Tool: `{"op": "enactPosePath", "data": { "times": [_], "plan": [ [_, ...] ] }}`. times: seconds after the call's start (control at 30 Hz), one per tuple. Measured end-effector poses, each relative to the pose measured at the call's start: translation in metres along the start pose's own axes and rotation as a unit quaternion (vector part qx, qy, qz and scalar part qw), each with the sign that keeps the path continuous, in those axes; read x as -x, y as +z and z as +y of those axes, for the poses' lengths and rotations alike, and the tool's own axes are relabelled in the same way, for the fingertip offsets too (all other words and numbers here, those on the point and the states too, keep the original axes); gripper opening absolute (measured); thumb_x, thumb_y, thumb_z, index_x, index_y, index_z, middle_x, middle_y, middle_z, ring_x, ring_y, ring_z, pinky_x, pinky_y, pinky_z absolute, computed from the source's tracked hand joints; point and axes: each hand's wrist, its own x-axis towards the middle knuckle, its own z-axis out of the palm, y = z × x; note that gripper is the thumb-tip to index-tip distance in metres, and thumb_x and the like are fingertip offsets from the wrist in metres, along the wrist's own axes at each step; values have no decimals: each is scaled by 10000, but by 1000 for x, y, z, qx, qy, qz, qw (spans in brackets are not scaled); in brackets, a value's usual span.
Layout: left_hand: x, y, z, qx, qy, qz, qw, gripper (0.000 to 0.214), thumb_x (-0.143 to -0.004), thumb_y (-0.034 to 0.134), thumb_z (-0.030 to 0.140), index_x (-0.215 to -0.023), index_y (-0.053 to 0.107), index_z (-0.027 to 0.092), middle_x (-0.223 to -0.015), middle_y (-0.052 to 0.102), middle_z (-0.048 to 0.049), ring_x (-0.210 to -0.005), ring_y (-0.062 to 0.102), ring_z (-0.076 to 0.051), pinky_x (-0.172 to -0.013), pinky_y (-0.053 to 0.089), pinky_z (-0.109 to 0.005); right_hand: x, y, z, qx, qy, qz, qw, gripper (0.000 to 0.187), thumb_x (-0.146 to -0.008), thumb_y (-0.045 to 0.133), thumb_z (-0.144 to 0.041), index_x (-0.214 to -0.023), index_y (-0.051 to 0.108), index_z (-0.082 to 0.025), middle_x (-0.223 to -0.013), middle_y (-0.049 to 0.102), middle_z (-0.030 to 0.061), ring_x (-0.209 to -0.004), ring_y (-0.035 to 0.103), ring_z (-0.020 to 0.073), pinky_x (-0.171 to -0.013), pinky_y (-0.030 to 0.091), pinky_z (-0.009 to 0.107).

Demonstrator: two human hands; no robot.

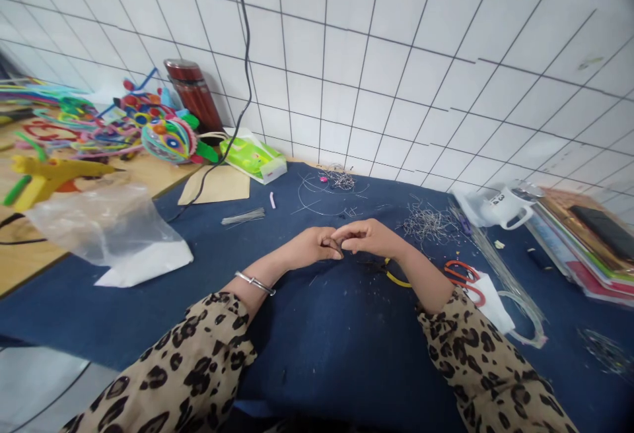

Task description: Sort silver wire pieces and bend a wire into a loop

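Blue cloth covers the worktop (321, 354) below a white tiled wall. At its middle the left hand (313, 248) and right hand (370, 237) meet, both curled, fingertips pinching a small piece (341, 247) between them — too fine to identify. A firm grip close to the meeting point probably suits such work. Wire scraps (428, 225) lie at the right hand's two o'clock, and yellow-handled pliers (396, 279) at five.

held bit (341, 250) too small, yellow tool (396, 280) half-hidden

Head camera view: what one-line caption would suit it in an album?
Left hand and right hand meet fingertip to fingertip over a blue cloth strewn with wire scraps, scissors beside.
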Motion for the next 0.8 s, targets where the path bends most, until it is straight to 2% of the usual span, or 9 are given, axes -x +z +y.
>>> {"op": "enactPosePath", "data": {
  "times": [0.1, 0.27, 0.4, 0.47, 0.6, 0.8],
  "plan": [
    [0, 0, -2, 8, -2, 19, 1000, 217, -699, 633, 275, -870, 573, 156, -752, 595, 10, -696, 544, -119, -652, 413, -228, 0, 0, 3, -9, 19, -16, 1000, 414, -711, 658, -332, -1096, 636, -181, -807, 630, 10, -669, 538, 103, -629, 429, 223],
    [0, 0, -2, -14, 0, 42, 999, 352, -685, 647, 279, -1002, 551, 163, -877, 609, -14, -793, 551, -142, -708, 419, -250, -1, 9, 2, 28, 26, 10, 999, 303, -719, 641, -327, -981, 688, -181, -704, 609, -11, -597, 492, 88, -589, 400, 210],
    [1, 2, 3, -10, 4, 38, 999, 286, -687, 646, 286, -926, 555, 157, -823, 594, -2, -733, 532, -125, -657, 406, -230, -2, 11, 1, 8, 21, 21, 1000, 307, -722, 630, -319, -991, 675, -178, -720, 624, -2, -577, 494, 89, -564, 403, 206],
    [1, 2, 5, 0, -4, 30, 1000, 313, -689, 648, 286, -955, 546, 159, -735, 567, 22, -645, 501, -102, -582, 372, -205, -2, 12, 3, 13, 21, 27, 999, 242, -723, 623, -307, -908, 691, -167, -710, 630, 1, -576, 497, 89, -558, 398, 202],
    [1, 4, 4, 28, -10, 16, 999, 361, -704, 636, 281, -1023, 522, 157, -655, 528, 48, -572, 464, -81, -526, 325, -187, -3, 14, 6, 49, 10, 76, 996, 145, -726, 614, -274, -740, 693, -153, -641, 622, -8, -575, 509, 89, -555, 382, 194],
    [4, -1, 16, -13, 22, 63, 998, 261, -699, 648, 310, -896, 583, 151, -782, 593, 5, -727, 537, -126, -683, 419, -244, 0, 13, -11, 107, -29, 174, 979, 143, -753, 606, -290, -774, 694, -179, -701, 657, 2, -621, 553, 107, -588, 395, 205]
  ]
}}
